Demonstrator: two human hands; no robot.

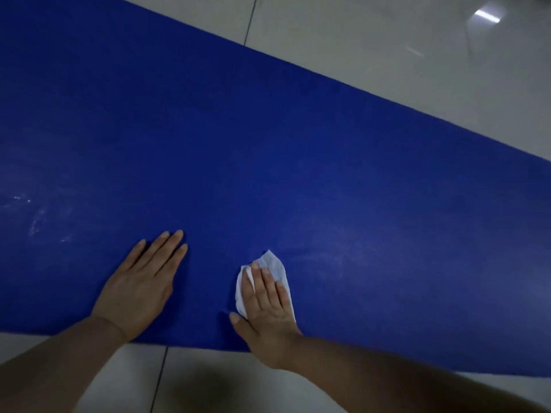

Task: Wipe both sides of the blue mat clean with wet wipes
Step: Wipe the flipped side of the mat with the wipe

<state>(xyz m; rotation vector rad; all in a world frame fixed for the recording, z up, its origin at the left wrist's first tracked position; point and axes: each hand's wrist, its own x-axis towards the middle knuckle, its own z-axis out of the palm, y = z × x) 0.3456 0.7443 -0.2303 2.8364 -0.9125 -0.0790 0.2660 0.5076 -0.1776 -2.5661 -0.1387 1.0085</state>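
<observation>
A large blue mat (268, 138) lies flat on the tiled floor and fills most of the view. My left hand (140, 284) rests palm down on the mat near its front edge, fingers straight and together. To its right, my right hand (265, 305) presses a white wet wipe (272, 263) flat against the mat with straight fingers. The wipe sticks out beyond the fingertips and along the hand's left side. Faint whitish smears (38, 222) mark the mat at the left.
Pale glossy floor tiles (387, 40) with dark grout lines surround the mat at the far right and along the near edge (208, 383). A light glare (487, 14) shows on the floor at the top right.
</observation>
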